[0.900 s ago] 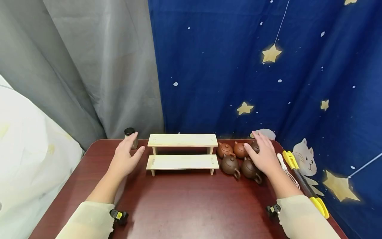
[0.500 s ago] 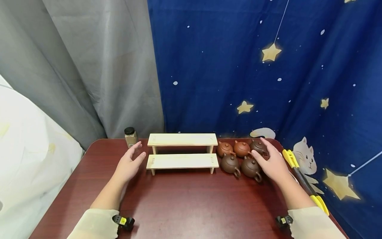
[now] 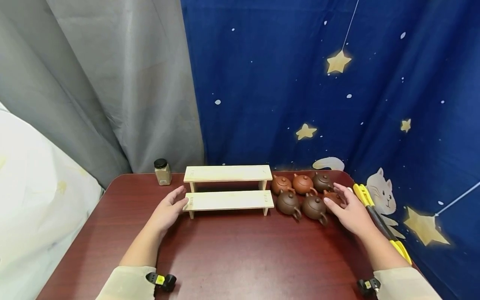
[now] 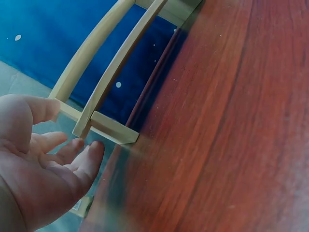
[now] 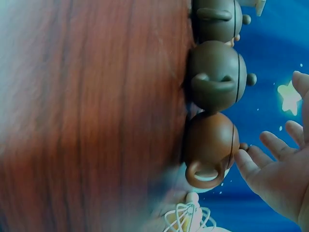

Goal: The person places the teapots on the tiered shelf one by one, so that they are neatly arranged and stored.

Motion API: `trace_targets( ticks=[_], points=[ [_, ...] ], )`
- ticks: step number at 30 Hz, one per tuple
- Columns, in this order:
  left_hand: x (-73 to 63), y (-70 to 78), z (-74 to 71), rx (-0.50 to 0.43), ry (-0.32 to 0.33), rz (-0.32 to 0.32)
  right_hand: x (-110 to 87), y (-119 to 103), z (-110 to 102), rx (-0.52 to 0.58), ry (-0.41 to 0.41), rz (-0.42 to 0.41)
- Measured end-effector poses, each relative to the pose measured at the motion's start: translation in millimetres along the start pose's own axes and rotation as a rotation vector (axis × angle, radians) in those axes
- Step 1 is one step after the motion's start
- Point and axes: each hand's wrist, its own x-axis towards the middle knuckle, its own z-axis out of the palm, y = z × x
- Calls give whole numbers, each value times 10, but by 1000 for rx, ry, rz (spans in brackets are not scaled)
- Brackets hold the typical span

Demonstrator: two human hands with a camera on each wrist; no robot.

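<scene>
A pale two-tier wooden stand [image 3: 228,201] is at the middle back of the table. My left hand [image 3: 168,211] is at its left end, fingers loosely bent; in the left wrist view its fingertips are right by the end of the lower plank [image 4: 113,72]. To the right of the stand, several small clay teapots, dark brown [image 3: 288,203] and reddish-brown [image 3: 303,183], are grouped in two rows. Over the front-right reddish-brown teapot [image 5: 210,140] is my right hand [image 3: 350,212], fingers spread, fingertips close to its lid knob. That hand partly covers this teapot in the head view.
A jar [image 3: 163,173] with a black lid stands at the back left. Along the right table edge lies a yellow-and-black tool [image 3: 380,223], and a white-handled whisk [image 5: 190,212] shows near the teapots. Curtains hang behind the table [image 3: 240,250].
My left hand has come down and right, from near the jar to the stand's left end. The right hand has moved right and lower, off the dark teapots to the front-right reddish-brown one.
</scene>
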Motion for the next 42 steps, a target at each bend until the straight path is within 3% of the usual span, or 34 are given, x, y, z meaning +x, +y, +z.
trace_targets(
  ticks=[5,13,23,34,42],
  points=[
    [18,-76,19,-32,-23,-13,-11,82,-34,-22,-8,6],
    [25,-171,22,-77,-64,-13,69,237,-113,-41,-54,99],
    [29,-207,-7,-133,-89,1,150,358,-105,-69,-106,151],
    [-10,-197,12,-195,-97,-49,203,387,-45,-183,-138,164],
    [-8,-205,13,-233,-96,-48,210,386,-40,-224,-151,173]
  ],
)
